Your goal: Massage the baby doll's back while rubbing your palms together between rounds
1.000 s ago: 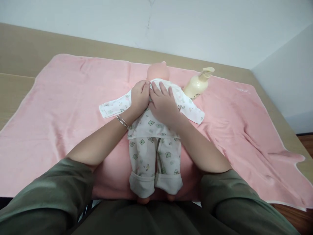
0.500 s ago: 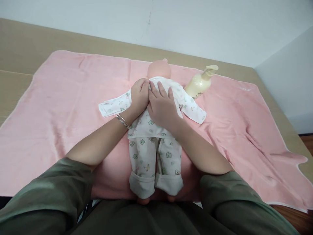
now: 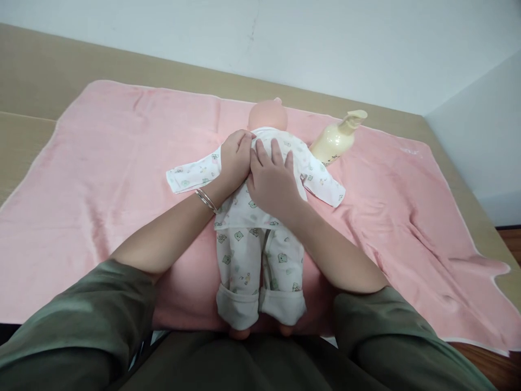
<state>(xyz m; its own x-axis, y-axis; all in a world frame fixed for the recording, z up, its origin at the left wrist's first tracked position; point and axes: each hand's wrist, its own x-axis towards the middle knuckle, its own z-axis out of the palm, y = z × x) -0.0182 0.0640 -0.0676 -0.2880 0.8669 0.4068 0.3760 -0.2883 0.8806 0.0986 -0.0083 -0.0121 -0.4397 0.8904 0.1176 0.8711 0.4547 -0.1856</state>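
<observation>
A baby doll (image 3: 268, 117) in a white printed top (image 3: 238, 213) and matching trousers (image 3: 244, 255) lies stretched out in front of me, its head away from me. Its face does not show. My left hand (image 3: 236, 160) is curled round the left side of the doll's upper body, near the shoulder, with some fingers hidden. Flat on the middle of the top rests my right hand (image 3: 272, 176), its fingers spread and pointing toward the head. The two hands touch or nearly touch at the thumbs. Both of the doll's sleeves stretch out sideways.
A cream pump bottle (image 3: 336, 138) lies tilted beside the doll's right-hand sleeve. Under everything spreads a wrinkled pink blanket (image 3: 122, 152) on a wooden table (image 3: 36, 54). A white wall (image 3: 163, 32) stands behind it.
The view has shifted slightly, so the doll and bottle sit a little further right. My right fingers look a bit more spread. Both hands keep their places on the doll.
</observation>
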